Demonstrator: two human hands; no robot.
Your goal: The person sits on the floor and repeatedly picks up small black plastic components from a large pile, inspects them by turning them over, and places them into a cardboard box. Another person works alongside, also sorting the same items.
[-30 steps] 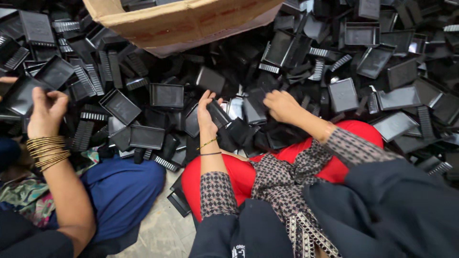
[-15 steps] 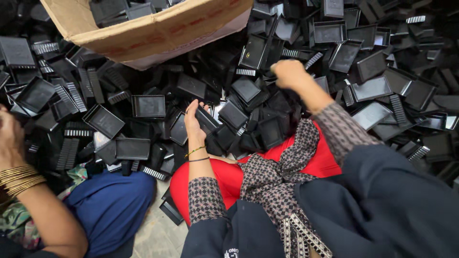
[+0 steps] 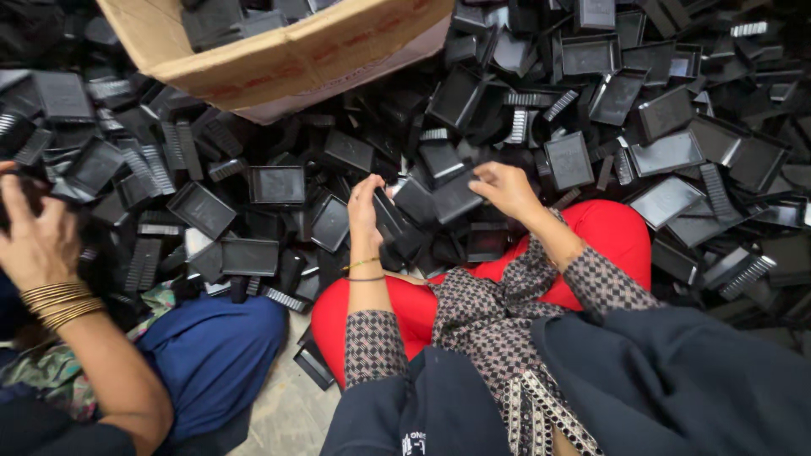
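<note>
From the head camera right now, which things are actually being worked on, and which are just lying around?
In hand:
- left hand, gripping a black plastic piece
- right hand, on a black tray
- heap of black trays within reach

Lying about:
- cardboard box with black parts inside
- co-worker's hand, bangles at its wrist
- bare floor patch

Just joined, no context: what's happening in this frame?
A seated person works at a big pile of black plastic trays. The left hand and right hand both touch black pieces at the pile's near edge. A cardboard box sits behind. A co-worker's hand reaches in at left.
</note>
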